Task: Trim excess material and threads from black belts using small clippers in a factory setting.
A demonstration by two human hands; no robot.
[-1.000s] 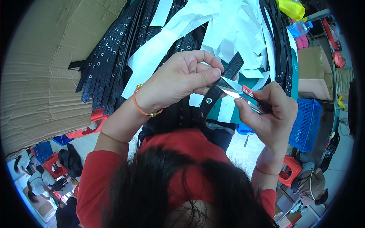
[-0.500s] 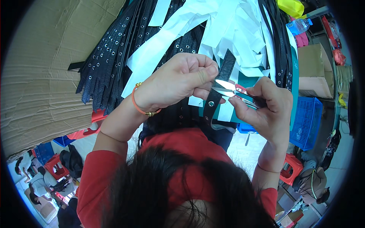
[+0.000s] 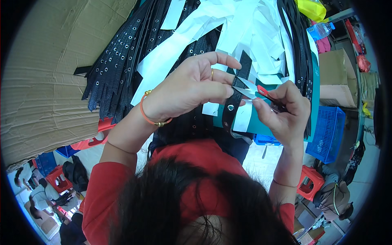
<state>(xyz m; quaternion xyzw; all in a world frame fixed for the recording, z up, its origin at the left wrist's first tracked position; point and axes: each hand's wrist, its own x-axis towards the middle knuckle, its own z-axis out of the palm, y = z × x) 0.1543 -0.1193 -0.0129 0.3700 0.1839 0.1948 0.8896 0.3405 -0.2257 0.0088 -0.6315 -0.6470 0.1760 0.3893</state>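
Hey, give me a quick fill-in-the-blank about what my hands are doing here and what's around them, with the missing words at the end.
1. The right hand holds small scissors with handles coloured black and ____.
2. The left hand holds a strap coloured ____.
3. An orange bracelet circles the ____ wrist.
4. The paper strips beyond the hands are ____.

Missing words: red; black; left; white.
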